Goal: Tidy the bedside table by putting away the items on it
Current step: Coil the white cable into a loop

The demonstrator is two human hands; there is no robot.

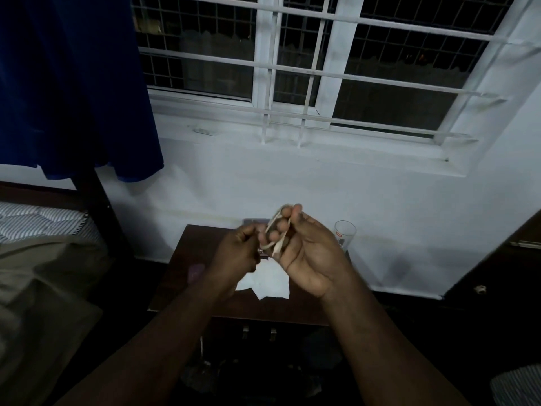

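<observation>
Holding both hands raised together above the bedside table (175,273), the person works on a pale cord (273,230) that loops around the curled fingers of the right hand (304,253); the cord passes over the fingertips near the top and hangs down past the palm, which is turned up toward the camera. The left hand (237,253) is closed into a loose fist just beside the right, knuckles up, and it seems to pinch something small at the cord's lower end, though motion blur makes the exact grip hard to read. Beneath the hands, a white crumpled paper (263,284) lies on the dark wooden tabletop, partly hidden by the wrists. A clear drinking glass (345,234) stands upright at the table's far right corner, close to the white wall (292,183). A flat grey object (254,221) rests at the table's back edge, mostly blocked by the hands. To the left is a bed with a striped mattress (38,218), and a blue curtain (73,83) hangs above it beside the barred window (322,68).
</observation>
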